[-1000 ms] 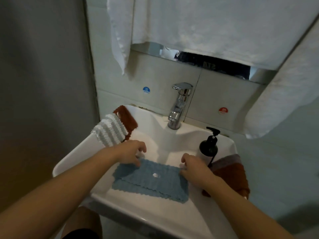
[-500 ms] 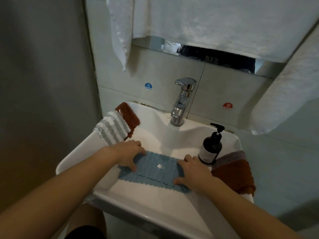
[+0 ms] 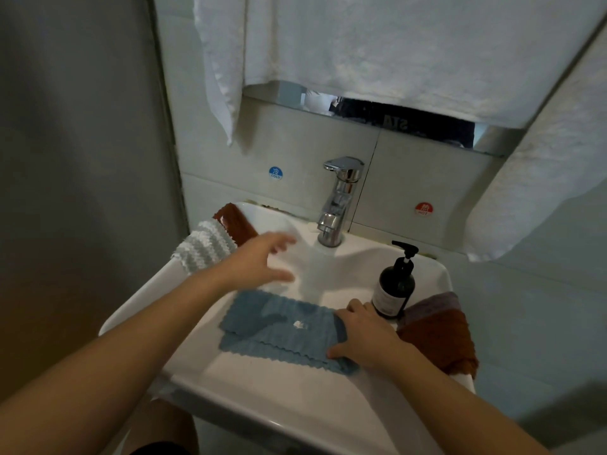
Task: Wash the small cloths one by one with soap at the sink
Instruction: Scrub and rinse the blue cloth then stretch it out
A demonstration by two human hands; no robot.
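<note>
A blue cloth (image 3: 276, 326), folded in two, lies across the white sink (image 3: 262, 399), with a small white dab on its middle. My right hand (image 3: 361, 336) grips the cloth's right end, thumb over the edge. My left hand (image 3: 259, 261) is off the cloth, blurred, fingers spread in the air above the basin toward the chrome tap (image 3: 338, 201). A dark soap pump bottle (image 3: 394, 284) stands on the rim just behind my right hand.
A grey-and-white striped cloth (image 3: 203, 249) and a rust cloth (image 3: 235, 221) hang over the sink's left rim. Another rust cloth with a grey edge (image 3: 440, 330) lies on the right rim. White towels (image 3: 377, 50) hang above; a grey wall stands at left.
My left hand let go of the blue cloth's left end and rose toward the tap. My right hand stays on the right end. The cloth was folded over during the earlier frames.
</note>
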